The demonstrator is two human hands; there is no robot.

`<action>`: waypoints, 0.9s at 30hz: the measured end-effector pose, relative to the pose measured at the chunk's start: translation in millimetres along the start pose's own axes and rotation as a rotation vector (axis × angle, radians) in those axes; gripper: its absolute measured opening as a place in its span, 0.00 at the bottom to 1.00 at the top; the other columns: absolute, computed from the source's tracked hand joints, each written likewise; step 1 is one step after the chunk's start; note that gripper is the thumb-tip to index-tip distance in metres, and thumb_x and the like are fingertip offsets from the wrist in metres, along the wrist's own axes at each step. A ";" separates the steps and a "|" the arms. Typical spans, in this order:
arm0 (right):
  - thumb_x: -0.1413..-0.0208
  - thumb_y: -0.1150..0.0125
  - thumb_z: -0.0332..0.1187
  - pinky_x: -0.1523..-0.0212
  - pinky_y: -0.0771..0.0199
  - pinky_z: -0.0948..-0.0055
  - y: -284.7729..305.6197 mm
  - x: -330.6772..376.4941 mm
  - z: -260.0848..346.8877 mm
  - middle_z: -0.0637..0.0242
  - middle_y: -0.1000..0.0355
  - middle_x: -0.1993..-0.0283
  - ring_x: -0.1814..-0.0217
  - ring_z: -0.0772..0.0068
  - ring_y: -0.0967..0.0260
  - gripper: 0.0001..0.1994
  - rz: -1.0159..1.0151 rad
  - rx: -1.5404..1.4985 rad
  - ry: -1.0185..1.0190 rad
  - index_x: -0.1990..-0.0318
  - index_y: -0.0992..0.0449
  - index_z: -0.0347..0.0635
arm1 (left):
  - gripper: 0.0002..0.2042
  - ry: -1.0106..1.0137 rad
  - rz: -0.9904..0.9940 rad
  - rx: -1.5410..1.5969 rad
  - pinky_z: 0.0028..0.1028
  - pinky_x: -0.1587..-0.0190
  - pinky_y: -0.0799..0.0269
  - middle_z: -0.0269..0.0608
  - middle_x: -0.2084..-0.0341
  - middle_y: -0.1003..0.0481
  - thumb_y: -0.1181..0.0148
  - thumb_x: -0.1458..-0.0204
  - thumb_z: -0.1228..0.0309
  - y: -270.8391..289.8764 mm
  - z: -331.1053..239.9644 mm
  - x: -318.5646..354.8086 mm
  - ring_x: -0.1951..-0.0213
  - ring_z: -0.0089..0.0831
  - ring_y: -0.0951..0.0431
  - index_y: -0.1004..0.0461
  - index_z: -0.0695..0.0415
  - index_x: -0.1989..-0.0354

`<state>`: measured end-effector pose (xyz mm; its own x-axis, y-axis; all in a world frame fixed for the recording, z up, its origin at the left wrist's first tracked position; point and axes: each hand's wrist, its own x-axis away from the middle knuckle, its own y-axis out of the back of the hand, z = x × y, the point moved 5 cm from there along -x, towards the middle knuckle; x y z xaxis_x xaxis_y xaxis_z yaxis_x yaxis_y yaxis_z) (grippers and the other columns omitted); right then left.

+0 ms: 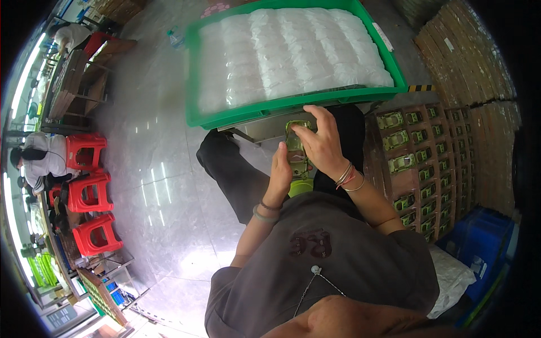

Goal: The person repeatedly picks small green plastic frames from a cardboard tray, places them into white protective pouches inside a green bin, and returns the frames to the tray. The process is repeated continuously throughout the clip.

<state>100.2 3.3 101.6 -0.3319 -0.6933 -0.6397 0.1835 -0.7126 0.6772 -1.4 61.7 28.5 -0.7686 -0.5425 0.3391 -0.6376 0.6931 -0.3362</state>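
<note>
A green toy car body is held lengthwise in front of my lap, between my two hands. My left hand is closed along its left side, with the thumb pointing up beside it. From the right, my right hand reaches over the far end of the car body. Its thumb presses on the body there, while the index finger arches beyond the far edge. The fingers behind and under the car body are hidden. Just below it, a bright yellow-green round thing shows near my shirt.
A green tray filled with rows of white wrapped packs stands ahead. At my right, divided trays hold several similar green car bodies, near stacked brown boards and a blue bin. Red stools and people at benches are on the left.
</note>
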 end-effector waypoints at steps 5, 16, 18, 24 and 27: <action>0.58 0.41 0.24 0.60 0.28 0.66 -13.8 14.0 -6.6 0.58 0.38 0.43 0.58 0.59 0.30 0.13 0.215 -0.070 -0.102 0.60 0.25 0.41 | 0.18 -0.295 -0.074 -0.180 0.27 0.73 0.29 0.42 0.73 0.25 0.57 0.37 0.60 4.7 6.1 -14.4 0.74 0.32 0.23 0.30 0.66 0.59; 0.48 0.42 0.22 0.62 0.30 0.72 -18.8 50.9 -29.1 0.58 0.31 0.59 0.65 0.64 0.31 0.12 -0.073 -0.508 -0.531 0.55 0.30 0.34 | 0.09 -0.506 -0.185 -0.561 0.32 0.73 0.33 0.49 0.79 0.27 0.53 0.40 0.73 -21.1 -16.7 -17.5 0.77 0.37 0.26 0.30 0.66 0.69; 0.47 0.43 0.24 0.65 0.33 0.68 -20.9 58.0 -35.3 0.56 0.33 0.66 0.67 0.60 0.32 0.07 -0.075 -0.581 -0.645 0.62 0.32 0.32 | 0.09 -0.538 -0.180 -0.579 0.32 0.73 0.33 0.49 0.79 0.27 0.53 0.40 0.73 -25.0 -10.7 -19.4 0.77 0.38 0.26 0.30 0.65 0.69; 0.46 0.44 0.25 0.68 0.34 0.72 -13.9 73.4 -50.2 0.60 0.34 0.70 0.69 0.69 0.35 0.05 -0.175 -0.626 -0.776 0.65 0.33 0.34 | 0.09 -0.503 -0.105 -0.585 0.33 0.72 0.32 0.49 0.79 0.26 0.52 0.41 0.73 -47.0 -1.6 -26.8 0.76 0.39 0.25 0.29 0.65 0.67; 0.45 0.44 0.24 0.68 0.35 0.75 -16.7 94.4 -63.2 0.62 0.34 0.71 0.70 0.75 0.36 0.05 -0.205 -0.636 -0.895 0.64 0.33 0.35 | 0.09 -0.519 -0.042 -0.639 0.33 0.72 0.32 0.50 0.79 0.26 0.52 0.41 0.73 -59.6 5.4 -30.1 0.76 0.39 0.25 0.28 0.66 0.67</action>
<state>124.3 -57.0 6.9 -0.9099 -0.4116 -0.0523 0.4039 -0.9075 0.1157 59.4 34.1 33.5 -0.7712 -0.6156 -0.1620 -0.6338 0.7190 0.2852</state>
